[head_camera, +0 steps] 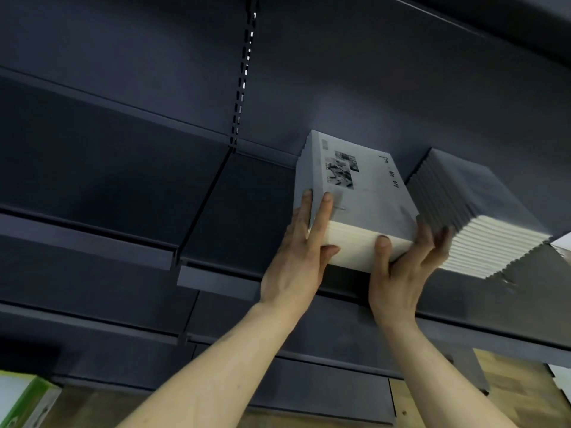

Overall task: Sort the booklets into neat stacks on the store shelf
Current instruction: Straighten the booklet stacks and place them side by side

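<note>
A stack of grey booklets [355, 193] with photos and lettering on the top cover sits on the dark shelf [234, 211]. My left hand [301, 251] grips its near left corner, fingers up the side and over the top, thumb on the white page edges. At the near right corner, my right hand [401, 267] holds the stack with the thumb on the page edges and the fingers behind the right side. A second stack of dark-covered booklets [475, 217] stands just to the right, its edges stepped unevenly.
The dark shelving has an upper shelf, a slotted upright [244, 72] and lower shelves [92, 319]. A white and green box [24, 400] is at the bottom left. Wooden flooring [509, 393] shows at the bottom right. Something white [562, 242] peeks in at the right edge.
</note>
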`<state>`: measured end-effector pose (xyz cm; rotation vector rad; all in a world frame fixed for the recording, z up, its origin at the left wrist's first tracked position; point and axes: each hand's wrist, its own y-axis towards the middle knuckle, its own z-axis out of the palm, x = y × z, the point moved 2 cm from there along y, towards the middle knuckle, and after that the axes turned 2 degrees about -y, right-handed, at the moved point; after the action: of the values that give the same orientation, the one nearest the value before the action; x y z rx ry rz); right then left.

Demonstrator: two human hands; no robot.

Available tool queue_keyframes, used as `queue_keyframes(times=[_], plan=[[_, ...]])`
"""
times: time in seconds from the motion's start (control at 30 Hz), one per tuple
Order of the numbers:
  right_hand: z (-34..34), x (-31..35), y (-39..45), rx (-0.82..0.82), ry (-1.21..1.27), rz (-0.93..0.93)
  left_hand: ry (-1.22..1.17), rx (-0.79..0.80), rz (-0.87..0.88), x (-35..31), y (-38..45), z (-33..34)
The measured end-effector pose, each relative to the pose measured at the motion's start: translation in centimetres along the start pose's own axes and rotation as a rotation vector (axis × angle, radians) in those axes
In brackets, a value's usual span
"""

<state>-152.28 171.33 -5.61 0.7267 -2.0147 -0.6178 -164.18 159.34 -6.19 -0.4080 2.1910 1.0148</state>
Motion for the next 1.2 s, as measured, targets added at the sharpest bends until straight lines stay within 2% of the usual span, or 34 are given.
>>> queue_keyframes(times=[0.1, 0.17, 0.27, 0.37, 0.5, 0.6, 0.7, 0.93, 1.2], plan=[[0.1, 0.6, -0.3, -0.058, -0.219, -0.182, -0.040, -0.020, -0.051, 0.1, -0.1, -0.4], [0.4, 2.2, -1.0, -0.015, -0.252, -0.331, -0.059, -0.010, -0.107, 0.1, -0.1, -0.5], [1.8, 5.6, -1.4, 0.098, -0.258, -0.540, -0.057, 0.006, -0.097, 0.4, -0.3, -0.6], [3.3, 7.9, 0.0, 0.167, -0.345, -0.720, 0.074, -0.021, -0.096, 1.0, -0.5, -1.2], [3.4, 7.7, 1.3, 0.246, -0.490, -0.936, 0.240, -0.082, -0.110, 1.0, -0.8, -0.9], [3.0, 7.3, 1.6, 0.304, -0.452, -0.940, 0.404, -0.042, -0.171, 1.1, -0.9, -0.8], [2.8, 7.1, 1.8, 0.340, -0.424, -0.927, 0.466, -0.010, -0.229, 1.4, -0.8, -0.9], [3.4, 6.5, 1.2, 0.253, -0.446, -0.847, 0.193, 0.111, -0.267, 1.0, -0.2, -1.2], [3.5, 6.6, 1.4, 0.256, -0.463, -0.863, 0.134, -0.044, -0.219, 1.3, -0.7, -1.2]])
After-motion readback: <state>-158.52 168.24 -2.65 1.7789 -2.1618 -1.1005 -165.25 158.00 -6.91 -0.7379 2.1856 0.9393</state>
